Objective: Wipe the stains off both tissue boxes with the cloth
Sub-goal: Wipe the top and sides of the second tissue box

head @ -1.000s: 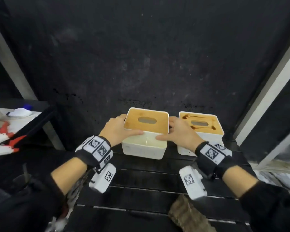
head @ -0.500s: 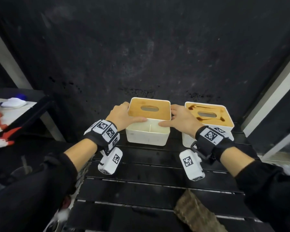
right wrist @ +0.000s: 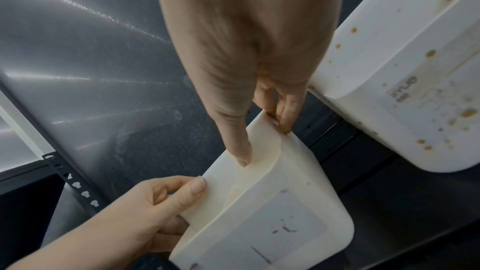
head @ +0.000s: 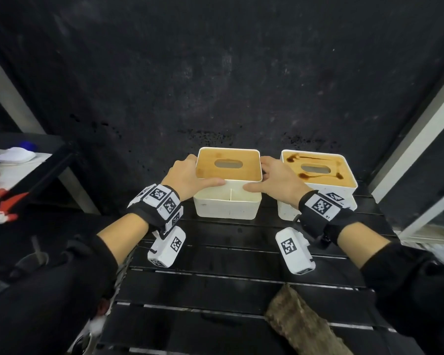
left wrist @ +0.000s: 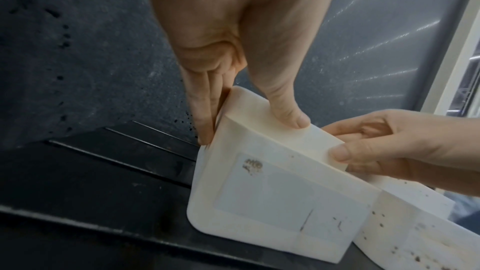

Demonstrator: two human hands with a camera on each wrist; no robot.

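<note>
Two white tissue boxes with wooden lids stand side by side on a black slatted table (head: 215,283). My left hand (head: 187,175) and right hand (head: 274,179) grip the left box (head: 228,201) from either side, thumbs on its front face and fingers down its sides. Up close, the left hand (left wrist: 233,89) and right hand (right wrist: 259,110) pinch the box's upper corners (left wrist: 272,202) (right wrist: 272,213). Its lid shows only a faint brown haze. The right box (head: 318,172) has dark brown streaks on its lid and specks on its wall (right wrist: 415,69). A brown cloth (head: 305,326) lies near the table's front edge.
A dark wall rises right behind the boxes. A white frame post (head: 415,160) slants up at the right. At the left is a lower side table (head: 16,172) with a white object and red and white tools.
Both hands keep the same hold on the left box. It has shifted slightly away from me, and its front now lines up with the stained box. The head view has moved a little.
</note>
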